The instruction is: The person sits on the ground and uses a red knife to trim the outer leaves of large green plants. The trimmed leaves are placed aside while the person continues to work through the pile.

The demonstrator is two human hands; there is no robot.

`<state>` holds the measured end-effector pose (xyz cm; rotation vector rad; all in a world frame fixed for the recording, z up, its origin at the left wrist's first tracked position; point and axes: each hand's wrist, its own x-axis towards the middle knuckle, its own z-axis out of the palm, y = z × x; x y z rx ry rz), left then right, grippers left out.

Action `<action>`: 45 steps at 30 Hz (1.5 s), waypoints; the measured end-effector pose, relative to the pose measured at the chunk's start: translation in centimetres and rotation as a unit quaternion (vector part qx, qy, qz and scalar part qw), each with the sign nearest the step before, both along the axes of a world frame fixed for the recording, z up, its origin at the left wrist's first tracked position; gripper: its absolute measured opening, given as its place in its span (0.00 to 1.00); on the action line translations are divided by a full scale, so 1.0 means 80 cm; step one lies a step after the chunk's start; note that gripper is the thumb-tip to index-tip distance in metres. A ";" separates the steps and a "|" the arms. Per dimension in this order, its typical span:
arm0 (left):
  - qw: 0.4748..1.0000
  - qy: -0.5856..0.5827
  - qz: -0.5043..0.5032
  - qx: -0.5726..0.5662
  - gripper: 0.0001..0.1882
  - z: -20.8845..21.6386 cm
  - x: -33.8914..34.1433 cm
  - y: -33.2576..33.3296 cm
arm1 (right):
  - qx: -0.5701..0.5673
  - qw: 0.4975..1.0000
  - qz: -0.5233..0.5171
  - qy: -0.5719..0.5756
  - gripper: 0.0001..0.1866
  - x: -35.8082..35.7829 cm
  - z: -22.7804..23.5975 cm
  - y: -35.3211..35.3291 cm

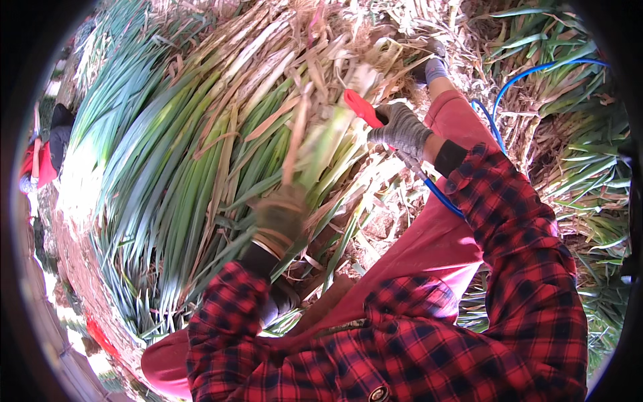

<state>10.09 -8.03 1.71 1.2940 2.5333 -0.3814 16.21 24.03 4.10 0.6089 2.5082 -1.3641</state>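
Observation:
My left hand (280,218), in a gray-green work glove, is smeared by motion in front of the pile. It is closed round a leek (325,147), whose pale stalk points up and away, also blurred. My right hand (400,130), in a gray knit glove, grips a red air blow gun (362,107), its thin nozzle aimed toward the stalk's pale end. A blue hose (439,195) joins the gun below the hand. The large leek pile (181,194) lies at left, with long green leaves fanned toward me.
Dry, peeled leaves (385,218) litter the ground around my red-trousered leg (395,261). More leeks (589,161) lie along the right, where the blue hose (536,69) loops over them. At far left a person in red (45,164) is partly visible.

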 end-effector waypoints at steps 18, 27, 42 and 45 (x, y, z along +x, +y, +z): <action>0.958 -0.260 0.020 0.116 0.13 -0.041 0.037 0.016 | -0.104 0.991 0.072 -0.038 0.19 0.057 0.006 -0.051; 0.939 -0.101 0.273 0.185 0.14 -0.081 -0.061 0.003 | -0.038 0.963 0.254 -0.086 0.20 0.062 0.005 -0.129; 0.922 -0.245 0.281 0.101 0.30 -0.053 -0.078 0.041 | -0.061 0.985 0.069 -0.148 0.17 0.040 -0.016 -0.063; 0.930 -0.212 0.270 0.129 0.32 -0.051 -0.075 0.040 | -0.131 0.977 0.119 -0.120 0.19 0.063 -0.010 -0.093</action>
